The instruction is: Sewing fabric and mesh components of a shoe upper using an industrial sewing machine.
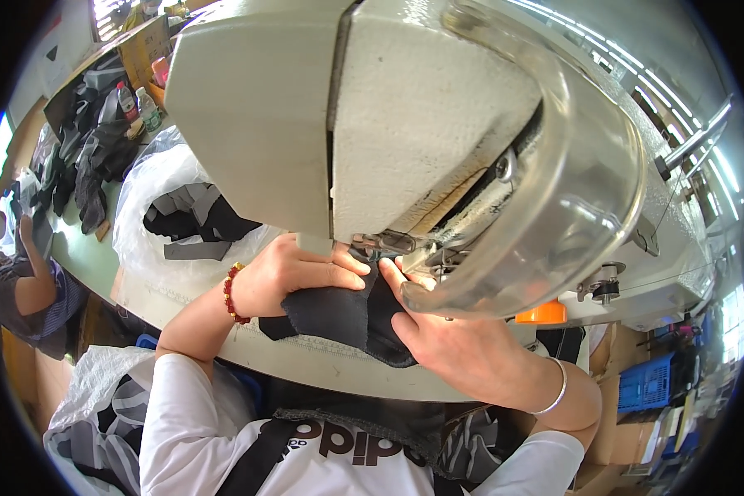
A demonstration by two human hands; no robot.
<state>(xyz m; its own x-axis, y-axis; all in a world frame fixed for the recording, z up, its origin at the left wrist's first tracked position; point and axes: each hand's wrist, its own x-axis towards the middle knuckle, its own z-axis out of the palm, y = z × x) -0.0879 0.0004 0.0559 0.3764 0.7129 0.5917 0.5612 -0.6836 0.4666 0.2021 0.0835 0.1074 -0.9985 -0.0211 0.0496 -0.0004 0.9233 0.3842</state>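
Dark grey and black fabric pieces (331,318) lie one over the other on the sewing machine's bed, with their far edge at the presser foot (380,241). My left hand (302,269) grips the cloth from the left, its fingertips close beside the foot. From the right, my right hand (455,339) has the darker part between thumb and fingers, index finger stretched toward the needle area. The needle itself is hidden behind the machine head (422,107) and its see-through guard (587,190). Both hands' undersides are out of sight.
On the left, a white plastic bag (140,215) holds dark cut pieces. Beyond are a heap of dark cloth (99,157) and two bottles (147,109). Another person (33,281) sits far left. An orange part (541,312) and a blue crate (645,384) are at right.
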